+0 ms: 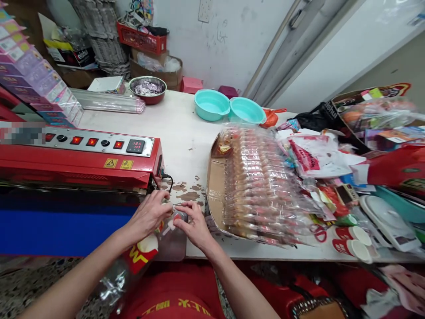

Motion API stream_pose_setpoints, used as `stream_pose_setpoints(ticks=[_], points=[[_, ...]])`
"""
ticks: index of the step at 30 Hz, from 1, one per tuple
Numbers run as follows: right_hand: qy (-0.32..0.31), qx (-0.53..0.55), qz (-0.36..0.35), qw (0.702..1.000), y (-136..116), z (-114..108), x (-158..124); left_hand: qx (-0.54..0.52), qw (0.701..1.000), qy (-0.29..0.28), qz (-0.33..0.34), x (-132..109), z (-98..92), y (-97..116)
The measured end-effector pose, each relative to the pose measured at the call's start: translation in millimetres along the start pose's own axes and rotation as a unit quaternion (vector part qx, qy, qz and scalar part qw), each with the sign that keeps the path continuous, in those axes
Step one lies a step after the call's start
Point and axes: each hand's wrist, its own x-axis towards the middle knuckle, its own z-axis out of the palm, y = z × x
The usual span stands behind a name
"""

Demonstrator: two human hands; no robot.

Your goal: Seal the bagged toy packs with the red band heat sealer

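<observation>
- Nearest, the clear plastic bag (114, 283) hangs at the surface's near edge, a red-and-yellow packet (141, 256) showing in it.
- Just beyond, the left hand (153, 212) is over the bag's upper end, its fingers bent close together; whether they are clamped on it, I cannot tell.
- On its right, the right hand (195, 225) has thumb and forefinger curved, tips apart, beside a small red-and-white piece (171, 223); I cannot tell whether they grip it.
- Below both hands is a translucent box (177, 246).
- Right of the hands, an open carton (217, 177) holds rows of clear-wrapped packs (262, 181).
- Farther right are paper cups (353, 251) and red scissors (318, 233).
- Left, a red machine (83, 161) stands behind a blue belt (63, 226).
- On the far part of the surface (175, 119) are two turquoise basins (212, 105) and a metal bowl (149, 95).
</observation>
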Motion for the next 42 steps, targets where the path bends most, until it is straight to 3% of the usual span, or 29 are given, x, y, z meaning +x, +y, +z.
stream_pose_setpoints(ticks=[5, 7, 9, 12, 14, 15, 19, 27, 32, 36, 40, 42], points=[[-0.046, 0.051, 0.024, 0.997, 1, -7, 12, -0.115, 0.989, 0.089, -0.026, 18, 12.7, 10], [-0.047, 0.092, 0.053, 0.993, 3, -13, 19, -0.21, 0.965, 0.128, -0.093, 16, 18.4, 10], [-0.042, 0.126, 0.063, 0.989, 2, -19, 24, -0.316, 0.912, 0.141, -0.221, 12, 21.4, 8], [-0.03, 0.153, 0.068, 0.985, -4, -24, 30, -0.505, 0.773, 0.091, -0.373, 9, 19.3, 5], [-0.04, 0.172, 0.095, 0.98, -8, -24, 32, -0.597, 0.696, 0.069, -0.393, 9, 15.7, 3], [-0.049, 0.186, 0.117, 0.974, -9, -23, 32, -0.624, 0.671, 0.071, -0.395, 9, 14.1, 3], [-0.053, 0.222, 0.188, 0.955, -10, -17, 35, -0.667, 0.609, 0.124, -0.412, 13, 12.8, 4], [-0.026, 0.194, 0.177, 0.965, -16, -8, 50, -0.669, 0.527, 0.259, -0.455, 16, 17.6, 3], [-0.01, 0.177, 0.154, 0.972, -15, 2, 53, -0.647, 0.508, 0.348, -0.449, 12, 29.9, -1], [0.0, 0.178, 0.145, 0.973, -14, 9, 56, -0.642, 0.493, 0.353, -0.469, 7, 29.7, -4], [-0.015, 0.177, 0.143, 0.974, -12, 14, 60, -0.667, 0.501, 0.299, -0.463, -4, 24.2, -7], [-0.028, 0.176, 0.142, 0.974, -11, 18, 62, -0.666, 0.5, 0.304, -0.463, -7, 24.1, -9]])
